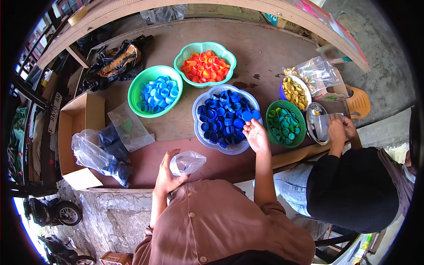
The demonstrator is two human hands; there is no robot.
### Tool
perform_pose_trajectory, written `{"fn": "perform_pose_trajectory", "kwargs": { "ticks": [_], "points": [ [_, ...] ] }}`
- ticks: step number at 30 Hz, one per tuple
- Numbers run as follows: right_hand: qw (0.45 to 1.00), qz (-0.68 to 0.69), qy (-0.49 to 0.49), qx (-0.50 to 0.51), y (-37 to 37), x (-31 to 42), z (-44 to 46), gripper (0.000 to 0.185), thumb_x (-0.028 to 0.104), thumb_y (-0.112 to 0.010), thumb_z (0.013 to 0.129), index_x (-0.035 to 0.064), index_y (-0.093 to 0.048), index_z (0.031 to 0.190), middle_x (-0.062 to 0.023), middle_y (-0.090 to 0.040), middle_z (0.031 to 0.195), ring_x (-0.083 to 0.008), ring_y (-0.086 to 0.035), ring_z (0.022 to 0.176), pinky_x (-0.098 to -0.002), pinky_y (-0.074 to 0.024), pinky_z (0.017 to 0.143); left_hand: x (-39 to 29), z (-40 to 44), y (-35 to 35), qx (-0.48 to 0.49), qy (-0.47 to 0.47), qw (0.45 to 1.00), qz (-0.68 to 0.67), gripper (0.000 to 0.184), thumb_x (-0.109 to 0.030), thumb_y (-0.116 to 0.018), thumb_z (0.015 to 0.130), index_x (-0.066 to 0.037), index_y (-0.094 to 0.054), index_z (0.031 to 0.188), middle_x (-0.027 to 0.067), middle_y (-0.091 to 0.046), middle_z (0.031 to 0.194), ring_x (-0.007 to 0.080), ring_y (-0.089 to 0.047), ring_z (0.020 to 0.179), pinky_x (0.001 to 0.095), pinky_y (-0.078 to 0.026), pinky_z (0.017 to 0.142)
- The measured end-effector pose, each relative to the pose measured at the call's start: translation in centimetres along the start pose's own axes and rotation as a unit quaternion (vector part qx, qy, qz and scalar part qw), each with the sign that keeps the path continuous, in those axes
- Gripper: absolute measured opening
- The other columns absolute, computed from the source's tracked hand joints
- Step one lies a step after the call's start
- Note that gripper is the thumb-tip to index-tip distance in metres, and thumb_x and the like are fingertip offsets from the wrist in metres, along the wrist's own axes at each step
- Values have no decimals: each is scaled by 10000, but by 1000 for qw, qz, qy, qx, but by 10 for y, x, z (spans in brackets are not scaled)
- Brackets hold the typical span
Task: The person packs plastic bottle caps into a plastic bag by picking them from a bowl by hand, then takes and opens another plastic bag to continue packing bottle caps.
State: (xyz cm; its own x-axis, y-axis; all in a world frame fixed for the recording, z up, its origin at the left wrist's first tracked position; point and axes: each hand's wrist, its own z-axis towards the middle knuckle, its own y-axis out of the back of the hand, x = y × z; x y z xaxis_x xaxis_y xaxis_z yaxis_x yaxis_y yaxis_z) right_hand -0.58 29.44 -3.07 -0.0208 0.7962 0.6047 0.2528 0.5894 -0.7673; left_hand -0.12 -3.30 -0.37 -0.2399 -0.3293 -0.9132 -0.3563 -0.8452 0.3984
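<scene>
My left hand (165, 176) is closed around the side of a clear plastic bag (189, 161), its mouth facing up near my chest. A little blue shows inside the bag. Over the right edge of a light-blue basket (199, 136), my right hand (257, 136) pinches dark-blue bottle caps (255, 115) at its fingertips; exactly how many cannot be made out. Many more dark-blue bottle caps (221, 117) fill that basket. Just right of my right hand is a green basket (302, 138) of green caps (283, 123).
Behind stand a mint basket (179, 59) of orange caps and a green bowl (132, 98) of light-blue caps. A bowl of yellow caps (295, 92) is at right, near a co-worker's hands (340, 132) with a plastic bag. A cardboard box (70, 128) and filled bag (95, 152) lie left.
</scene>
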Motion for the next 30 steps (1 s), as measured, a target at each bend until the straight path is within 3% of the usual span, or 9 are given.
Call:
{"fn": "perform_pose_trajectory", "kwargs": {
  "ticks": [5, 7, 11, 15, 19, 22, 25, 28, 30],
  "points": [
    [987, -121, 81, -73, -17, -7, -7, 143, 174, -553, 856, 80, -574, 961, 1, -581, 807, -93, -543, 735, -232, -396, 639, -3, 1, 2, 0, 3, 1000, -2, 716, -250, -726, 520, -5, -453, 1135, 188, -529, 1065, 346, -526, 1007, 400, -421, 867],
    [896, -382, 159, -161, -29, -16, -7, 235, 211, -537, 861, 36, -561, 1016, -36, -594, 898, -131, -576, 789, -235, -437, 668, -3, 1, 1, -2, -4, 1000, 7, 712, -240, -725, 523, -5, -451, 1137, 188, -530, 1066, 345, -526, 1008, 397, -421, 867],
    [986, -109, 64, -110, -47, -45, -13, 234, 255, -481, 892, 69, -498, 1032, -119, -574, 1034, -270, -595, 926, -379, -487, 791, -4, 1, -1, 4, 0, 1000, 5, 709, -233, -724, 525, -6, -450, 1138, 186, -529, 1072, 344, -526, 1011, 395, -421, 868],
    [969, -236, 47, -59, -69, -77, -28, 131, 184, -473, 904, 80, -490, 983, -128, -562, 1082, -257, -587, 939, -348, -460, 809, -1, 0, -1, -3, 3, 1000, 6, 709, -237, -727, 534, -1, -446, 1141, 193, -526, 1078, 340, -527, 1015, 393, -420, 868],
    [749, -574, 273, 188, -120, -71, -52, 58, 96, -626, 765, 55, -588, 782, -155, -488, 1203, -307, -407, 1173, -399, -305, 970, 5, -2, -1, -14, -3, 1000, -7, 724, -254, -737, 545, 2, -435, 1151, 201, -523, 1083, 333, -531, 1010, 390, -424, 860],
    [663, -638, 262, 290, -120, -94, -52, 110, 186, -642, 730, 78, -623, 731, -153, -394, 1292, -399, -263, 1249, -539, -201, 994, 4, -2, -4, -16, -14, 1000, 5, 734, -266, -746, 548, 0, -431, 1155, 198, -525, 1075, 337, -531, 1005, 395, -426, 857],
    [559, -752, 234, 259, -118, -100, -58, 116, 168, -641, 740, 64, -642, 791, -152, -393, 1307, -385, -277, 1252, -480, -224, 1021, 0, 1, -6, 22, -49, 996, 70, 741, -269, -756, 541, 0, -432, 1151, 193, -527, 1057, 345, -529, 997, 404, -427, 856],
    [659, -651, 244, 286, -117, -82, -51, 117, 141, -635, 747, 47, -645, 815, -171, -447, 1253, -339, -357, 1215, -445, -279, 997, -3, 1, -4, 21, -50, 998, 44, 723, -225, -749, 525, -2, -442, 1140, 189, -529, 1047, 351, -528, 990, 407, -427, 859],
    [753, -576, 245, 201, -110, -57, -42, 96, 102, -630, 755, 24, -633, 812, -146, -602, 949, -270, -573, 912, -337, -441, 803, -3, 0, -2, 21, -54, 998, 23, 715, -209, -744, 520, -3, -446, 1136, 189, -529, 1048, 350, -529, 989, 406, -427, 859]
  ]
}}
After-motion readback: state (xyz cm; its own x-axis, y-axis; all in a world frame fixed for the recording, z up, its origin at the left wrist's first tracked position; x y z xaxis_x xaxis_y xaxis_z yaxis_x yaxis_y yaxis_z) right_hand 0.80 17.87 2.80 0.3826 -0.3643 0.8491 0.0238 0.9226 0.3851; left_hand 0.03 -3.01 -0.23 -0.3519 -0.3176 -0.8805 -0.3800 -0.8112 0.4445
